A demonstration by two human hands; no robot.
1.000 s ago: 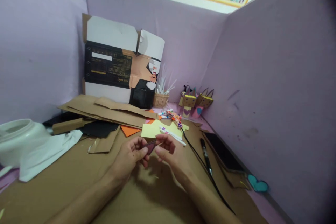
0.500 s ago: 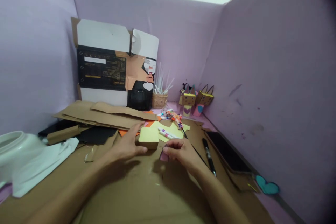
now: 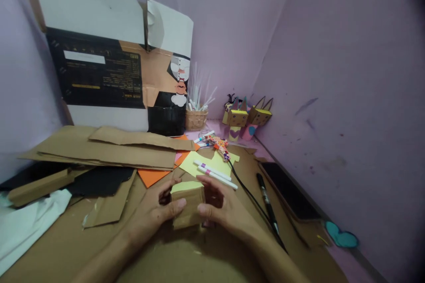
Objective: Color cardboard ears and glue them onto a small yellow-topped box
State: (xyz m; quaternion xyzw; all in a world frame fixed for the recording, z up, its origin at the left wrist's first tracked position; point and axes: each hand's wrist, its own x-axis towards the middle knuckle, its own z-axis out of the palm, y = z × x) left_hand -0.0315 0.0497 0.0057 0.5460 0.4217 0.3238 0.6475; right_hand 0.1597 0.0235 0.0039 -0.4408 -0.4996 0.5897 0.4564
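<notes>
A small cardboard box [image 3: 188,207] with a pale yellow top is tilted so that its plain brown side faces me. My left hand [image 3: 153,207] grips its left side, thumb across the front. On the right side, my right hand [image 3: 224,205] closes around the box with its thumb at the front edge. A bit of a purple piece [image 3: 208,224] shows below the right thumb; whether that hand still pinches it is hidden. Beyond the box lie white markers [image 3: 217,174] on yellow paper [image 3: 189,163].
A patterned glue gun [image 3: 219,145] trails a black cord rightward. A black pen [image 3: 267,199], a phone [image 3: 288,190] and a teal heart [image 3: 341,235] lie at right. Cardboard strips [image 3: 109,150] cover the left; cardboard figures [image 3: 238,119] and a straw basket [image 3: 196,120] stand behind.
The view has dipped and come closer. My left hand has taken hold of the box, now nearer and tilted. My right hand has moved from holding the purple piece apart to the box's side.
</notes>
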